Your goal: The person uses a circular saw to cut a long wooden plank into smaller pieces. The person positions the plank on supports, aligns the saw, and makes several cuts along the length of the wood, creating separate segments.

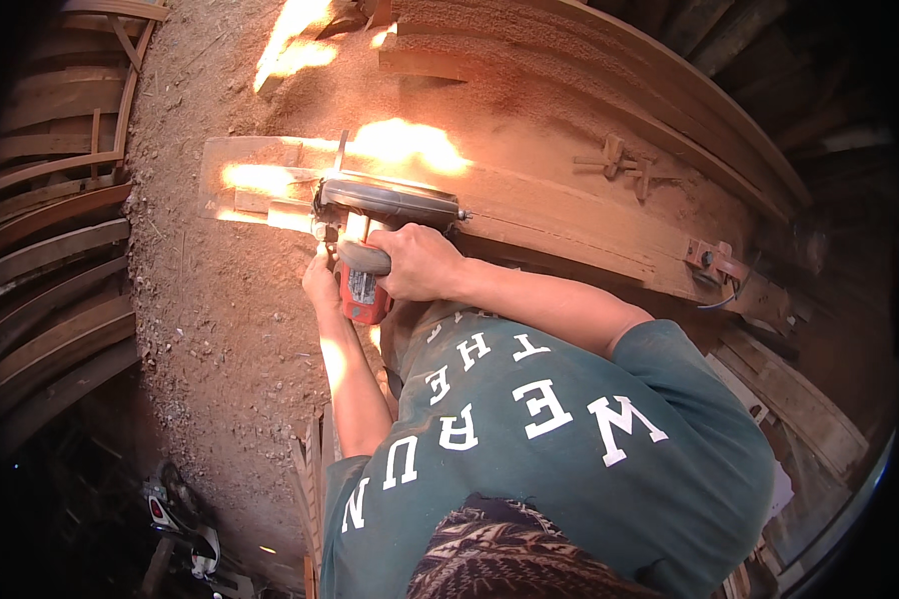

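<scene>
My right hand (420,262) is wrapped round the grey handle of a circular saw (395,203). The saw has a dark rounded blade guard and a red motor housing, and it sits on a long wooden plank (559,222). Close to the saw's left end, the fingers of my left hand (320,282) are closed at a small metal fitting beside the base; their tips are partly hidden. Short wood pieces (280,208) lie left of the saw, partly washed out by bright sunlight. The blade's contact with the wood is out of sight.
A red metal clamp-like fixture (714,262) is at the plank's right end. Small wood offcuts (624,168) lie in sawdust beyond the plank. Curved timber (55,240) is stacked at the left, with long boards (669,85) at the far right. A motorbike (185,519) stands lower left.
</scene>
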`<state>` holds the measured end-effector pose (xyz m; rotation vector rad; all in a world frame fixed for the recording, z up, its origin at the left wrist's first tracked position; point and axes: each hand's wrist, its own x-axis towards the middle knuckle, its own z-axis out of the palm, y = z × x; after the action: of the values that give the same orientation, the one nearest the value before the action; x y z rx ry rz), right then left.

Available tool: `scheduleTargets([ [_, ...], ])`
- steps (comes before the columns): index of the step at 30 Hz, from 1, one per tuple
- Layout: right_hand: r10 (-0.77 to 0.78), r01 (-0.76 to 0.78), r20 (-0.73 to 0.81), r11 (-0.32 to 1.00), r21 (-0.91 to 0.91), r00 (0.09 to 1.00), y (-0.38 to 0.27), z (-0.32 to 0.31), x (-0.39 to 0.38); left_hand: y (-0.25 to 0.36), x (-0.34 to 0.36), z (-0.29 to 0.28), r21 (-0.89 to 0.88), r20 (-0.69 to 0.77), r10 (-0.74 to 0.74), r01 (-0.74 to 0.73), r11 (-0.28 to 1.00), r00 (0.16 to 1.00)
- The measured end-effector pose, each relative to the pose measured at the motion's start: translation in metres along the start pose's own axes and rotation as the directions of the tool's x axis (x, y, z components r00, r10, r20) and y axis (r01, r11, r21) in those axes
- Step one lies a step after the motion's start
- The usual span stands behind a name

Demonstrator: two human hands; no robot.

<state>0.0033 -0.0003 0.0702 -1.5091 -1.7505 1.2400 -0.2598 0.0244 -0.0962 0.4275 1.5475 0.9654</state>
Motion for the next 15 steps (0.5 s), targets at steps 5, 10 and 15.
scheduleTargets([
  [5, -0.004, 0.004, -0.002, 1.0, 0.004, 1.0, -0.007, 0.001, 0.003, 0.009, 0.0, -0.004, 0.047, -0.028, -0.026, 0.027, 0.999, 0.999],
  [10, -0.034, 0.034, -0.001, 0.999, 0.021, 0.999, -0.006, 0.006, 0.01, 0.023, -0.008, 0.001, 0.009, -0.054, 0.015, -0.014, 1.0, 0.998],
  [15, -0.055, 0.055, 0.005, 0.998, 0.024, 0.998, -0.012, 0.007, 0.016, 0.014, 0.01, -0.017, -0.003, -0.02, 0.006, -0.006, 1.0, 1.0],
])
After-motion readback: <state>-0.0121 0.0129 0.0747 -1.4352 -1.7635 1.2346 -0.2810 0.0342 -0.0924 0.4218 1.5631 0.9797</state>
